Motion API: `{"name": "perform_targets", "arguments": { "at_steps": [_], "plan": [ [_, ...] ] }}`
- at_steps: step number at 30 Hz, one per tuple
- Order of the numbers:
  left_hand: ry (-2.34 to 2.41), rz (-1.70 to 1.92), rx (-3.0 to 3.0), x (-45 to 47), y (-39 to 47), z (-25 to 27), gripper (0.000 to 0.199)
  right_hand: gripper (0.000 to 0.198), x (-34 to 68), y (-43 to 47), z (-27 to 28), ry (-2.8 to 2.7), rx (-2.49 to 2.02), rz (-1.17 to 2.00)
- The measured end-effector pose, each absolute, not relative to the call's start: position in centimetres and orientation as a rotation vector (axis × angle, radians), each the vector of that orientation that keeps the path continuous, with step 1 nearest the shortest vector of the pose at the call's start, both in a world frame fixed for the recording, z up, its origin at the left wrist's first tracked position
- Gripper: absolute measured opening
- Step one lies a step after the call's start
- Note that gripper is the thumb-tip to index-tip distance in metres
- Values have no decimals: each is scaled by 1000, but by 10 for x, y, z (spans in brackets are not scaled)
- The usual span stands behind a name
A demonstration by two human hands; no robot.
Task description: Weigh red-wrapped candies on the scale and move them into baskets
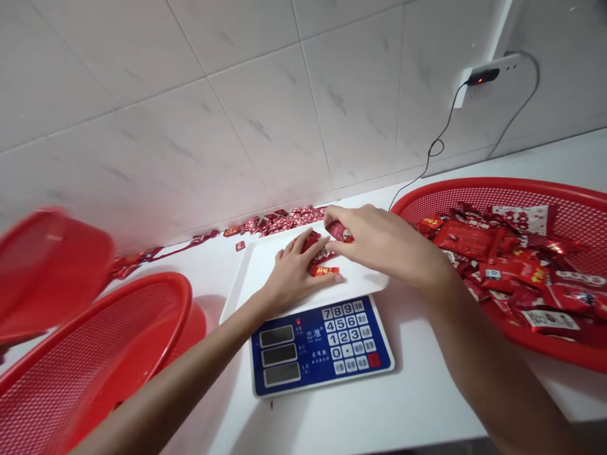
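Observation:
A digital scale (322, 344) with a blue keypad panel and a white tray (256, 265) stands before me on the white counter. My left hand (298, 272) rests over the tray with its fingers spread. Small red snack packets, one with yellow lettering (324, 270), lie under and beside those fingers. Close by, on the right, my right hand (379, 243) is curled above the tray. Between its thumb and fingers is a red snack packet (339, 231), partly hidden by the hand. The scale's displays look dark.
On the right stands a red mesh basket (497, 184) heaped with red packets (512, 265). Another red basket (183, 297) stands at left; a blurred red container (52, 272) is above it. Small red packets (284, 221) line the wall. A black cable (427, 161) runs to the socket.

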State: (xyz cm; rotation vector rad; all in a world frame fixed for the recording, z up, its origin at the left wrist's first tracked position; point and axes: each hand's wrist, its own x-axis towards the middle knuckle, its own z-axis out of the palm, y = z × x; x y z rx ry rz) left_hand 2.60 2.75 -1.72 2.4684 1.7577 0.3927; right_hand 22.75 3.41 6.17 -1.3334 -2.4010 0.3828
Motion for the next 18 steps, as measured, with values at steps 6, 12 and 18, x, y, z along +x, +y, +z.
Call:
{"name": "perform_targets", "arguments": {
  "at_steps": [6, 12, 18],
  "plan": [
    [1726, 458, 2645, 30, 27, -22, 38, 14, 229, 32, 65, -2426, -1262, 452],
    [1615, 494, 2788, 25, 32, -21, 30, 15, 229, 32, 64, -2437, -1252, 464],
    [1512, 461, 2842, 19, 37, -13, 31, 16, 226, 33, 59, -2463, -1233, 431]
  ]
}}
